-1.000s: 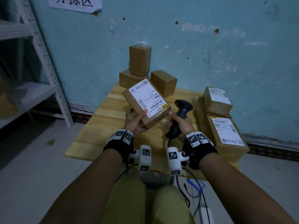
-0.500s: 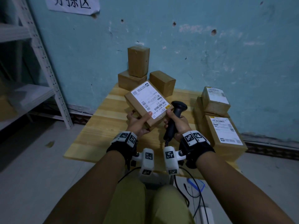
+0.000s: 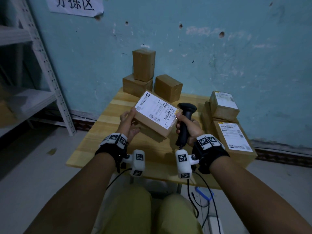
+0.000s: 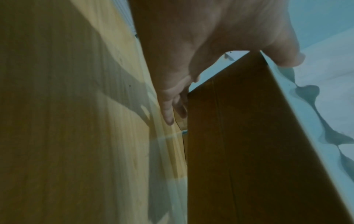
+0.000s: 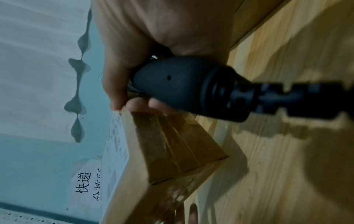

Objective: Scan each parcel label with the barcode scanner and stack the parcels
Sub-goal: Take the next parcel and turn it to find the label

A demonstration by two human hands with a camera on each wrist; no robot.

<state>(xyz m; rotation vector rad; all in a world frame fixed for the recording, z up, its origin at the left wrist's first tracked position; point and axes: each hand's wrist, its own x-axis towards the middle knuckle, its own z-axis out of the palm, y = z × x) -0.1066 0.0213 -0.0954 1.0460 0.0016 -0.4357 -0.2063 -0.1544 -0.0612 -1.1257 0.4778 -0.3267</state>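
The left hand (image 3: 129, 123) holds a labelled parcel (image 3: 156, 114) above the middle of the counter (image 3: 94, 146), with the thumb on its top left edge and the fingers under it. The parcel is tilted, and its white label (image 3: 157, 109) faces up toward the head camera. In the left wrist view the thumb (image 4: 283, 50) lies over the upper edge of the box and the fingers (image 4: 169, 110) reach under its side.

The right hand (image 3: 190, 128) grips the handle of the black barcode scanner (image 3: 185, 119), which stands about upright just beside the right end of the parcel. The thumb of this hand touches the right corner of the label. In the right wrist view the fingers (image 5: 139, 104) curl around the scanner handle (image 5: 187, 89), and the parcel (image 5: 172, 145) is directly next to them.

At the far edge of the counter, against the blue wall (image 3: 219, 56), there are three plain brown boxes (image 3: 168, 87); one of them stands upright on top of another. Along the right edge of the counter lie two more labelled parcels, a small one (image 3: 223, 105) resting on a bigger one (image 3: 234, 141). A white metal shelf (image 3: 42, 53) stands to the left of the counter, and a paper sign (image 3: 76, 5) hangs on the wall above.
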